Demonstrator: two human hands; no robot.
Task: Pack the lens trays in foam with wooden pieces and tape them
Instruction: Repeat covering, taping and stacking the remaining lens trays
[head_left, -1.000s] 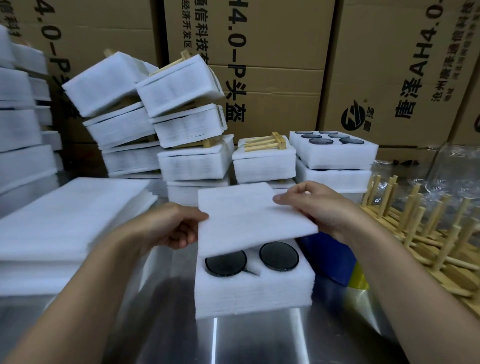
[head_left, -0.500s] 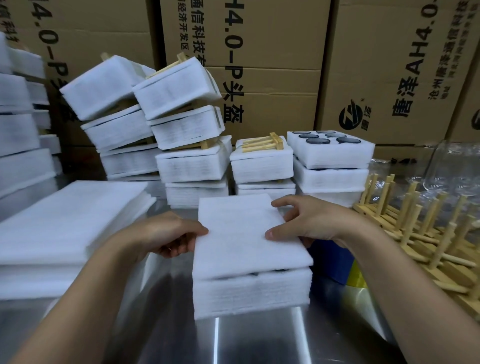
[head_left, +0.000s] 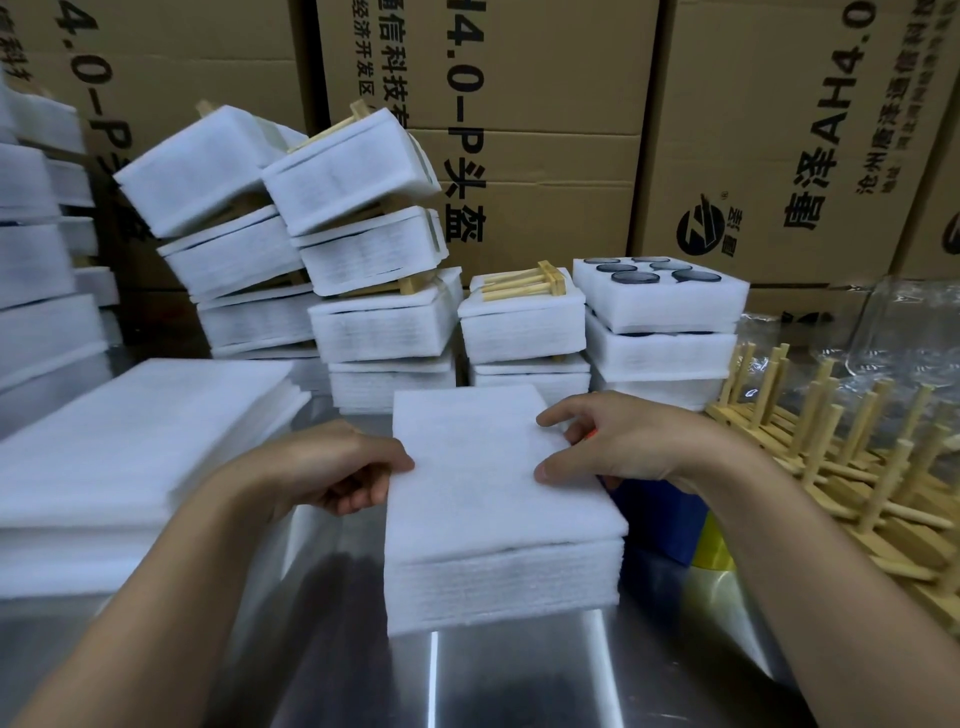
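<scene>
A white foam sheet (head_left: 483, 483) lies flat on top of a thick white foam lens tray (head_left: 498, 590) at the middle of the steel table. The lenses beneath it are hidden. My left hand (head_left: 337, 467) pinches the sheet's left edge. My right hand (head_left: 613, 441) rests on its right edge with thumb and forefinger spread on the foam. An uncovered tray with several dark lenses (head_left: 660, 291) tops a stack behind. A pile of wooden pieces (head_left: 841, 457) lies at the right. A yellow tape roll (head_left: 714, 545) peeks out beside a blue object.
A stack of loose foam sheets (head_left: 130, 457) fills the left. Packed foam bundles (head_left: 363, 228), some with wooden pieces (head_left: 524, 280) on top, lean at the back against cardboard boxes (head_left: 545, 130). Clear plastic bags (head_left: 914, 332) sit at the far right.
The foam sheet, held tilted above the tray with two lenses showing, has been lowered flat onto the tray. Both hands have settled at its side edges.
</scene>
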